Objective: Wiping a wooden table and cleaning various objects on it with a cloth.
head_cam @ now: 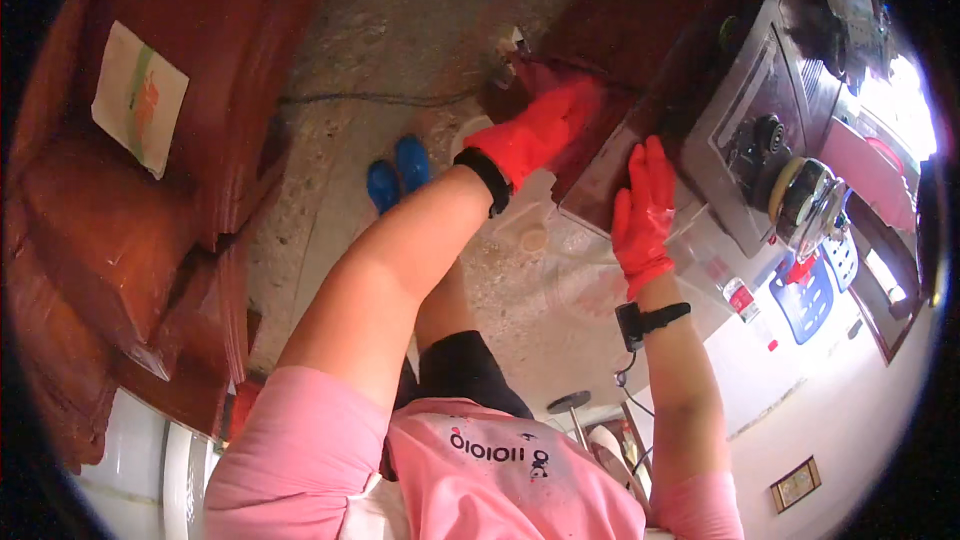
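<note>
Both of my hands wear red rubber gloves. Blurred, my left hand point(544, 127) reaches over a dark reddish-brown wooden panel point(592, 172) of a low piece of furniture. Its fingertips merge with dark red shapes there, so whether it holds something cannot be made out. With fingers extended and the thumb apart, my right hand point(643, 214) rests at the near edge of that panel, holding nothing visible. Black straps circle both wrists, and a cable runs from a small box on the right one. Beyond the right hand stands what looks like a gas stove point(750, 127).
A round glass-lidded vessel point(808, 202) sits by the stove. Farther right are a labelled plastic bottle point(741, 300) and a blue plastic chair point(806, 296). Dark cables point(375, 97) cross the concrete floor point(337, 165). Left stands reddish wooden furniture point(225, 90) with a pale printed packet point(139, 101).
</note>
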Tool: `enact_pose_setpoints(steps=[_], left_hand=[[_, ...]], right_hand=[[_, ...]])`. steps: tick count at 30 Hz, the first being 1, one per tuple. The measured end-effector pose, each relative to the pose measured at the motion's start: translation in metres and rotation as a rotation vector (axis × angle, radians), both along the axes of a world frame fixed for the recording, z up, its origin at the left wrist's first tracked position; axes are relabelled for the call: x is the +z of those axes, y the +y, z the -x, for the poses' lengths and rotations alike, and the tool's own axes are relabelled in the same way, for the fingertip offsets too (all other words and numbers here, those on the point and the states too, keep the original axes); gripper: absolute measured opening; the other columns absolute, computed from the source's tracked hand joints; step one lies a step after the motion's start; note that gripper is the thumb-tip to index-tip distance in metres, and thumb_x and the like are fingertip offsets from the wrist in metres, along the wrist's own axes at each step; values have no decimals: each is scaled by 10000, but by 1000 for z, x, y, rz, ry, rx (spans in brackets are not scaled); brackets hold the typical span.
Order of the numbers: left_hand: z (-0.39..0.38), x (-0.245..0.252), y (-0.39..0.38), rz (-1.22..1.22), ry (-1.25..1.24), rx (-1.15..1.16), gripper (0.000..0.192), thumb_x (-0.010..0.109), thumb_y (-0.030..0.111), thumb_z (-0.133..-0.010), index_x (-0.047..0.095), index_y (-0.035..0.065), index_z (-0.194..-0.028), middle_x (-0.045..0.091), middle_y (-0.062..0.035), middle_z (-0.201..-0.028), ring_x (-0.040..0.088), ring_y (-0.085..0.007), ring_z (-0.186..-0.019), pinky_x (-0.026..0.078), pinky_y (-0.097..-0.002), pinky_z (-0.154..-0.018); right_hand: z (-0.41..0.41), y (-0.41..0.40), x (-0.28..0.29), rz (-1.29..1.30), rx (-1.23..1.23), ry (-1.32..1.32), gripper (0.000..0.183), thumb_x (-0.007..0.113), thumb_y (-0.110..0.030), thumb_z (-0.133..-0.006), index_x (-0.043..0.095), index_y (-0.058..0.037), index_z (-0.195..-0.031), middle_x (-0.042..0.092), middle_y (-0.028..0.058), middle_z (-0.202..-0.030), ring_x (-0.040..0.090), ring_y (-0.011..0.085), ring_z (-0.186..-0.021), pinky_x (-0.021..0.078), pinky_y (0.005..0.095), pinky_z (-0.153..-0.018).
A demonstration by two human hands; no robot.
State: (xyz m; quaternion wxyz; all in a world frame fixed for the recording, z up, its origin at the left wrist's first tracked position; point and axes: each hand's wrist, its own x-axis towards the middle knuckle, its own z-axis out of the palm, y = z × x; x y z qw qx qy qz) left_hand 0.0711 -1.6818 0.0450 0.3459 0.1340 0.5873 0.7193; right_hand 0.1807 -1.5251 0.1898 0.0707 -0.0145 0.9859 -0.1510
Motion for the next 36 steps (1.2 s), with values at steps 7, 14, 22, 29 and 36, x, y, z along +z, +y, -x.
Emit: enact_pose_setpoints(steps=[7, 14, 22, 29, 36], left_hand=[[-94, -109, -26, 43, -147, 198, 308, 457, 137, -1049, 593, 49, -1311, 654, -134, -1178, 571, -259, -1213, 465, -310, -1021], [-25, 69, -18, 143, 19, -17, 414, 506, 118, -1039, 507, 49, -1448, 614, -114, -1356, 561, -262, -1280, 436, -332, -1073], [19, 0, 7, 18, -958, 55, 382, 497, 201, -1090, 536, 43, -1436, 622, -73, -1369, 545, -201, -1265, 423, -316, -1082], [66, 36, -49, 169, -689, -366, 389, 484, 244, -1095, 564, 59, -1427, 610, -78, -1398, 551, -203, -1272, 427, -337, -1094], [165, 23, -53, -204, -49, -155, 487, 487, 202, -1082, 416, 28, -1531, 470, -87, -1556, 484, -228, -1376, 403, -351, -1138]], right_hand=[[13, -6, 3, 36, -35, -55, 686, 678, -96, -832, 492, -39, -1490, 406, 213, -1585, 424, 401, -1429, 318, 522, -1193], [-15, 20, 11, -36, -46, -78, 709, 748, -157, -762, 564, -102, -1444, 452, 142, -1576, 613, 294, -1233, 475, 464, -957], [-1, 3, 5, -67, -74, -176, 644, 751, -238, -783, 601, -171, -1405, 475, 39, -1573, 640, 247, -944, 483, 455, -872], [-6, 1, 20, -48, -145, -249, 572, 715, -226, -850, 601, -184, -1409, 528, 44, -1529, 643, 269, -940, 483, 487, -887], [25, -45, 35, 81, -542, -304, 570, 726, -123, -856, 577, -91, -1405, 598, 159, -1430, 628, 375, -1148, 436, 559, -1002]])
